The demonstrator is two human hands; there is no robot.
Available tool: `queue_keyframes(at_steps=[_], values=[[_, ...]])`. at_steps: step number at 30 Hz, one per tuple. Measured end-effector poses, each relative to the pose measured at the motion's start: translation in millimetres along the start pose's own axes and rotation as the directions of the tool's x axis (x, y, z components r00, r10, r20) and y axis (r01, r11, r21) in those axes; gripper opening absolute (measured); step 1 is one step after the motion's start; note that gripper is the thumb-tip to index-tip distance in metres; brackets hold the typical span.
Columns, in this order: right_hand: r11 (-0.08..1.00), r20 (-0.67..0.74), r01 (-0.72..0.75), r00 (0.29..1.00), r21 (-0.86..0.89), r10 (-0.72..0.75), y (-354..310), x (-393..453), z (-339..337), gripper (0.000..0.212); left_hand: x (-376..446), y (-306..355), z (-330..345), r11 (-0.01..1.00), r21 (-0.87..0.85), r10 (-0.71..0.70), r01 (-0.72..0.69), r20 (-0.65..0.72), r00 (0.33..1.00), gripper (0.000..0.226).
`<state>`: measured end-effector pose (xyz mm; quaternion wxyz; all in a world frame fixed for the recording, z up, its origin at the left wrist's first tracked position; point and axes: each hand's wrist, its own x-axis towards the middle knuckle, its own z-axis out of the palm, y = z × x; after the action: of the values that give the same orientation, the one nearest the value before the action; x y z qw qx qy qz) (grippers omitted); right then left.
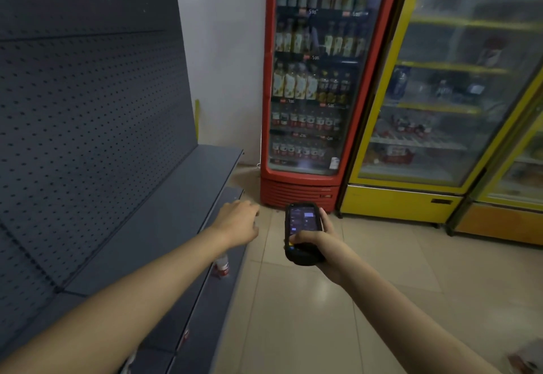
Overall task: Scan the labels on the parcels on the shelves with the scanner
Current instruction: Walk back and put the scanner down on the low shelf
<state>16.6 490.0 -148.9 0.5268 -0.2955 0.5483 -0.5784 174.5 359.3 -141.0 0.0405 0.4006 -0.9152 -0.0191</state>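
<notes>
My right hand [317, 241] grips a black handheld scanner [302, 226] with its lit screen facing up, thumb on the lower keypad. My left hand [239, 222] reaches forward over the front edge of the dark grey shelf [182, 206], fingers loosely curled and holding nothing. No parcel shows on the shelf boards. A small red-and-white item [222, 265] sits on the lower shelf, partly hidden under my left forearm.
A perforated dark back panel [88, 123] rises on the left. A red drinks fridge [314, 79] and yellow fridges [440, 94] stand ahead on the beige tiled floor [308, 315]. Something blurred lies at the bottom right corner [526, 359].
</notes>
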Motion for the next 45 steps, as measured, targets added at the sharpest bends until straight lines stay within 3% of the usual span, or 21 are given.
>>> queue_keyframes(at_steps=[10,22,24,26,37,45], values=[[0.999,-0.038,-0.022,0.999,0.044,0.023,-33,117,-41,0.093,129,-11,13,0.999,-0.040,0.003,0.000,0.095,0.995,0.042],[0.999,-0.002,-0.028,1.000,-0.033,0.028,-104,273,-133,0.077,303,15,17,0.994,-0.094,-0.051,0.056,0.052,0.997,0.041],[0.999,-0.007,-0.038,0.999,-0.011,0.038,-112,299,-142,0.087,321,13,21,0.993,-0.092,-0.066,0.071,0.056,0.996,0.042],[0.997,-0.017,-0.065,0.998,0.029,0.065,-117,322,-146,0.099,338,5,28,0.993,-0.078,-0.087,0.093,0.069,0.994,0.043],[0.987,-0.033,-0.158,0.987,0.036,0.159,-139,461,-134,0.094,462,-68,52,0.983,-0.094,-0.145,0.157,0.128,0.981,0.045],[0.979,-0.021,-0.200,0.979,0.034,0.201,-152,567,-116,0.103,547,-124,53,0.977,-0.102,-0.167,0.186,0.166,0.972,0.044]])
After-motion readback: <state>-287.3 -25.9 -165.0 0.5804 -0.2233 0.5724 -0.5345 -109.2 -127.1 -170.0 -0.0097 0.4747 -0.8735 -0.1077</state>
